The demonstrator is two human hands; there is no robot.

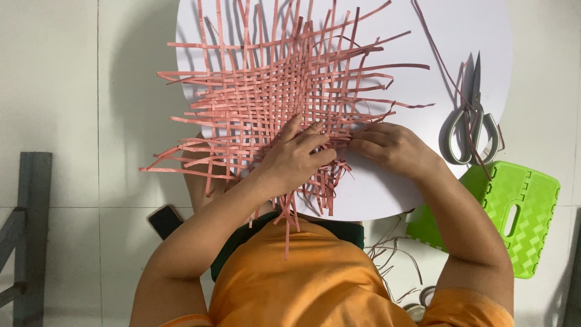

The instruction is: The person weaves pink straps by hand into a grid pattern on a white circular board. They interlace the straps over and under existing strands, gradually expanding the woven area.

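While both bare arms reach forward from an orange-shirted body at the bottom of the head view, the left hand (296, 158) lies palm down on the loose woven mat of thin reddish-pink strips (272, 97), its fingers spread slightly and pressing flat on the near edge of the weave rather than closed around anything. The right hand (390, 147) sits just beside it, on the mat's near right edge, with fingers curled and the fingertips touching the strip ends there; whether it actually pinches a strip cannot be told, since the fingertips hide the contact.

The mat rests on a round white worktop (460, 30), covering its left and middle part, with loose strip ends sticking out on all sides and some hanging over the near rim toward the shirt. To the right of the mat, well apart from the weave, a pair of grey-handled scissors (473, 118) lies on the worktop with blades pointing away, and a single long strip (437, 54) runs across it. Off the worktop's right edge, a bright green plastic folding stool (505, 209) lies on the pale tiled floor (60, 91). A dark phone (164, 220) lies on the floor by the left elbow.
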